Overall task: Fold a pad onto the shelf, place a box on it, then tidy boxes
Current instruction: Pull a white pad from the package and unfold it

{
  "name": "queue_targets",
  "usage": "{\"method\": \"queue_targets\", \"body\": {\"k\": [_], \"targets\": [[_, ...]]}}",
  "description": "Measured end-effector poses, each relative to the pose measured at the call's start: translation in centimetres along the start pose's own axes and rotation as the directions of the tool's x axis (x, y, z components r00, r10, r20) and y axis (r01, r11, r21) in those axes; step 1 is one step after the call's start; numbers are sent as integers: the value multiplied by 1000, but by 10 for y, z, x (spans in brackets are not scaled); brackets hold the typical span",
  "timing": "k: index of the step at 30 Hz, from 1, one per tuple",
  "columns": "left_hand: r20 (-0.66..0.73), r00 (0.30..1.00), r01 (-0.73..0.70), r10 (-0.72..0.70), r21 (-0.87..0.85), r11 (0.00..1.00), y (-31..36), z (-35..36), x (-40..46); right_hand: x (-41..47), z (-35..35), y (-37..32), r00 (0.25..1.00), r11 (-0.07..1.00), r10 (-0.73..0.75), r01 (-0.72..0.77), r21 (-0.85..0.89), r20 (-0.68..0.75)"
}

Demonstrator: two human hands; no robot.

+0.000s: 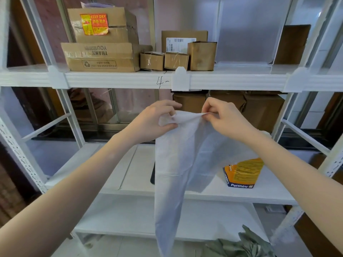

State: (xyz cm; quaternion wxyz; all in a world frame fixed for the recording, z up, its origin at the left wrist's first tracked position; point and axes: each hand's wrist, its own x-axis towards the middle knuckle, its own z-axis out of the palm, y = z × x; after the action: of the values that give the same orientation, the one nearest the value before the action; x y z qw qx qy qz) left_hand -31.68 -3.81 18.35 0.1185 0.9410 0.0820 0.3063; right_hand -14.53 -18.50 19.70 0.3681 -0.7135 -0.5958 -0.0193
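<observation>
A thin white pad (178,164) hangs down in front of the white shelf unit, its top edge pinched between both hands. My left hand (157,121) grips the top left corner and my right hand (220,117) grips the top edge close beside it. The pad drapes past the middle shelf (133,171) to below the lower shelf. An orange and blue PetShiny box (243,173) stands on the middle shelf at the right, partly behind the pad. Several cardboard boxes (100,56) sit on the upper shelf.
More brown boxes (259,110) stand at the back of the middle shelf on the right. A dark flat object (152,173) lies on the middle shelf, mostly hidden by the pad. Grey-green cloth (246,245) lies at the bottom right. Shelf posts (180,78) frame the bays.
</observation>
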Motion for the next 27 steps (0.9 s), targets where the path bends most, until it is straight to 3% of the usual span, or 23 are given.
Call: {"method": "queue_targets", "body": {"k": [7, 10, 12, 16, 20, 25, 27], "targets": [[65, 985, 162, -157, -74, 984, 15, -3, 2, 6, 0, 2, 1000, 1000, -11, 11, -13, 11], [215, 965, 181, -150, -135, 974, 21, -6, 1, 8, 1, 3, 1000, 1000, -21, 21, -16, -17], [234, 967, 139, -100, -156, 978, 25, -5, 1, 11, 2, 4, 999, 1000, -26, 25, -19, -41], [102, 995, 34, -22, -117, 993, 20, -1, 6, 16, 10, 9, 992, 989, -80, 66, -132, -99], [-74, 996, 40, -47, -88, 995, 10, 2, 9, 5, 22, 5, 987, 998, -60, 58, -14, -150], [-200, 980, -1, -17, -87, 996, 6, 3, 14, -12, 42, -6, 991, 975, 84, -103, 197, 101], [-223, 975, -11, -12, -100, 995, 7, 4, 16, -16, 47, -6, 983, 973, 99, -128, 192, 155]]}}
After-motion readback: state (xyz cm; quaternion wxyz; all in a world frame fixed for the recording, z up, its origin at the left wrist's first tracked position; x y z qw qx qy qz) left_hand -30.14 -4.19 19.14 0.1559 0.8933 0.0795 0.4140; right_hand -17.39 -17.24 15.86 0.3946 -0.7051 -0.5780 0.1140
